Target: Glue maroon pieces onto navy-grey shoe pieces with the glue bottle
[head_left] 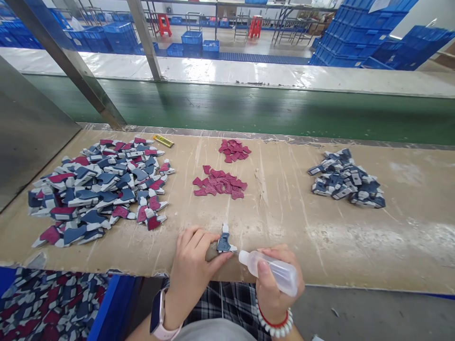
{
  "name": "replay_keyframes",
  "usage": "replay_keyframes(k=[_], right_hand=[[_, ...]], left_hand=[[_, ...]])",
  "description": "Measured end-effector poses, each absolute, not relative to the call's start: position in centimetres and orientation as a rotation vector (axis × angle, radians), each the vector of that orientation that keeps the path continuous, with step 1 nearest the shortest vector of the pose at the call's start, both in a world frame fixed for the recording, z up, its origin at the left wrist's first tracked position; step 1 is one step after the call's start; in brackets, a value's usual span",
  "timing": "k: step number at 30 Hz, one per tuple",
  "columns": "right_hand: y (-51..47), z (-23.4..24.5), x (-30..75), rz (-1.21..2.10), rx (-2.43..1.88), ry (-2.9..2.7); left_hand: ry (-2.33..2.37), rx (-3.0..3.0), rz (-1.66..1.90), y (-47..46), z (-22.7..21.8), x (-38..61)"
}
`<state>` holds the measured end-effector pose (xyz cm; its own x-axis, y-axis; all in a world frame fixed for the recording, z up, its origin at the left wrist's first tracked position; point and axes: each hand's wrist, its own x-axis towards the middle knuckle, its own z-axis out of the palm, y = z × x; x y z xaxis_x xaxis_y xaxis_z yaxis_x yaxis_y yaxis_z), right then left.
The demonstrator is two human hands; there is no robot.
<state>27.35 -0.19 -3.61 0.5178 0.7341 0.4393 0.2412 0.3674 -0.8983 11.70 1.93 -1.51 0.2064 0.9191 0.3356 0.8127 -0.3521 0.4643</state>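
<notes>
While the left hand (192, 270) curls nearly shut, pinching a small blue-grey and white cut piece (223, 242) between thumb and fingers, the right hand (275, 284) closes around a translucent plastic squeeze bottle (273, 272), its fingers wrapped about the bottle's body. The cut piece stands just above the near edge of a scuffed tan workbench (284, 227). The bottle lies tilted on its side, with its white nozzle (242, 257) pointing left, just beside the cut piece; whether the two touch is too fine to tell from this view.

A pink-strapped smartwatch (158, 312) sits on the left wrist, and a bracelet of white beads with a red cord (275, 326) circles the right. Checked cloth (227, 303) lies directly below the cut piece, past the bench edge.

Straight ahead of the cut piece, two heaps of maroon pieces (220, 183) lie on the bench. To its far left spreads a large heap of mixed maroon and blue-grey pieces (99, 189), with a small yellow strip (163, 140) at its far edge. To its far right sits a pile of navy and white pieces (346, 180). Down and left of it, more pieces (46, 303) fill a blue-sided bin (117, 303). Far beyond it run a green conveyor belt (213, 109), then stacked blue crates (355, 42) and red stools (255, 26).
</notes>
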Motion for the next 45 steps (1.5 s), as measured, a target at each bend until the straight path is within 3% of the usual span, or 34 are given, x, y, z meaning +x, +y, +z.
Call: replay_keyframes(k=[12, 30, 45], right_hand=[[0.1, -3.2, 27.6, 0.455, -1.188, -1.080], [0.5, -2.7, 27.7, 0.815, -1.332, -1.001], [1.8, -1.8, 29.9, 1.272, -0.915, -0.280]], left_hand=[[1.657, 2.275, 0.850, 1.9, -1.5, 11.7], [1.653, 2.263, 0.848, 1.9, -1.6, 11.5], [1.661, 2.251, 0.866, 1.9, -2.0, 11.4]])
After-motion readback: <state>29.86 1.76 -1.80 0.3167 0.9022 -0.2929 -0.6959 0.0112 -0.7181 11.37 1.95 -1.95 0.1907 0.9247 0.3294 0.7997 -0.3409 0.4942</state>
